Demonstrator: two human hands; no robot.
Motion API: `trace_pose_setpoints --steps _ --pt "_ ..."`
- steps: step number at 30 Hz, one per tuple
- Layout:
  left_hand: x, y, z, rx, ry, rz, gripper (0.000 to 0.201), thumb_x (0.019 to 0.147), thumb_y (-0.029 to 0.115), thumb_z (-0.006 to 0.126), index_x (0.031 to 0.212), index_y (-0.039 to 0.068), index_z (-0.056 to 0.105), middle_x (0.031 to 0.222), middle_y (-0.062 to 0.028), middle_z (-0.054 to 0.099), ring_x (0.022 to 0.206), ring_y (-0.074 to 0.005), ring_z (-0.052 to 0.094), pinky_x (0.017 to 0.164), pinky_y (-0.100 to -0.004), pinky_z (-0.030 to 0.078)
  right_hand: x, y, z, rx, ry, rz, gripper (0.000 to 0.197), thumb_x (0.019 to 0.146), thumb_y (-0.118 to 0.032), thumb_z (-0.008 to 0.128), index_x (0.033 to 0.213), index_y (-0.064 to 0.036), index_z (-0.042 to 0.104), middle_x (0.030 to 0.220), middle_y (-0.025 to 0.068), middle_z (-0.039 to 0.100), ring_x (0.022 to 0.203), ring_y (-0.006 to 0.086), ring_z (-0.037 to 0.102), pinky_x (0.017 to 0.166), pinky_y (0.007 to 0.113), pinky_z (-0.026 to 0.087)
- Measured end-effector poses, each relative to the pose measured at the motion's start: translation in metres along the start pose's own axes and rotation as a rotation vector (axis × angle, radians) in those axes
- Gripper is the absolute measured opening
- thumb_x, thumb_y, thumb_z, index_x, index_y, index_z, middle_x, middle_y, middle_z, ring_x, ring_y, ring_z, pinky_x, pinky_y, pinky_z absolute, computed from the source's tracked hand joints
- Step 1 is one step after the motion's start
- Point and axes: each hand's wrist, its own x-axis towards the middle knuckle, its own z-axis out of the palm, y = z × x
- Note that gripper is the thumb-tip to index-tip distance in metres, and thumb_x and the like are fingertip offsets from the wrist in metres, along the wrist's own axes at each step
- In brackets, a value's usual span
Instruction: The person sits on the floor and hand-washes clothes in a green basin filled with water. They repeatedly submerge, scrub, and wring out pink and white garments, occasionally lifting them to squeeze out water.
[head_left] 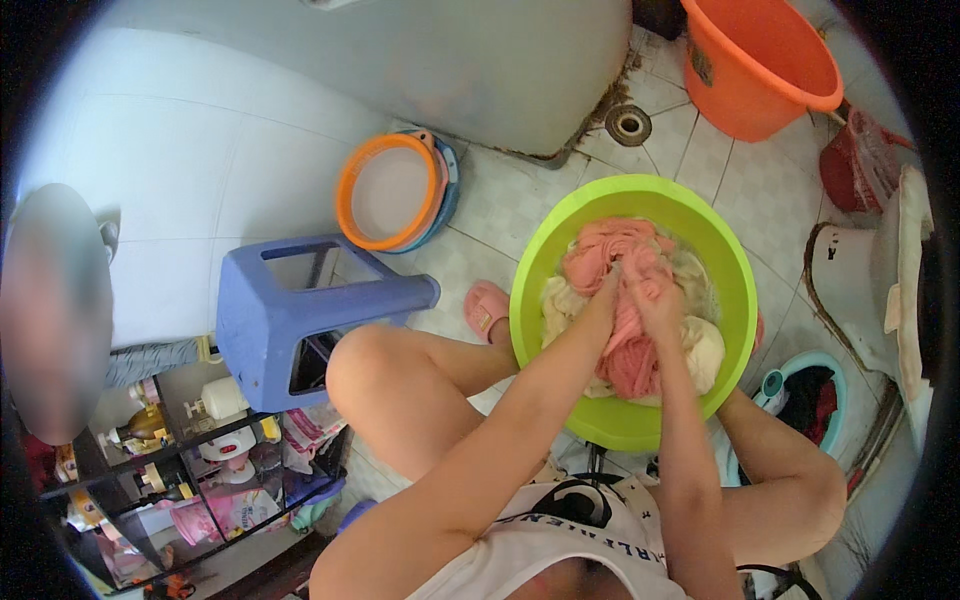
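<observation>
Between my knees stands a lime-green basin (545, 232) with wet laundry in it. A pink cloth (622, 243) lies bunched up in its middle, on top of cream-coloured cloth (704, 350), with some suds at the right side. My left hand (610, 285) and my right hand (655, 303) are close together on the pink cloth, both closed and gripping folds of it. Part of the pink cloth hangs down below my hands toward the near side of the basin. The fingers of my left hand are partly hidden by the fabric.
A blue plastic stool (250, 320) lies left, beside stacked basins (352, 193). Shelves of bottles (218, 398) stand lower left. An orange bucket (745, 110) is far right, near a floor drain (628, 125). A light-blue basin (840, 385) with dark clothes sits right.
</observation>
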Motion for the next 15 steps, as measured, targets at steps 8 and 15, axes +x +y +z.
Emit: trace_pose_setpoints --steps 8,15 --pt "-0.009 0.005 -0.032 0.139 0.047 0.089 0.033 0.088 0.035 0.063 0.095 0.002 0.065 0.089 -0.0119 0.066 0.081 -0.0250 0.064 0.072 -0.0376 0.052 -0.018 -0.035 -0.001 -0.324 -0.100 0.224 0.055 0.083 -0.055 0.057 0.091 -0.0021 0.067 0.082 0.0211 0.065 0.080 0.0384 0.063 0.070 0.047 0.049" --pt "0.015 0.018 -0.048 0.552 0.240 0.317 0.034 0.087 0.034 0.063 0.093 0.001 0.064 0.082 -0.0135 0.066 0.076 -0.0260 0.064 0.068 -0.0394 0.051 -0.016 0.043 -0.026 -0.478 -0.074 0.364 0.047 0.077 -0.030 0.065 0.117 -0.0073 0.055 0.122 0.0179 0.053 0.110 0.0348 0.052 0.089 0.049 0.041"
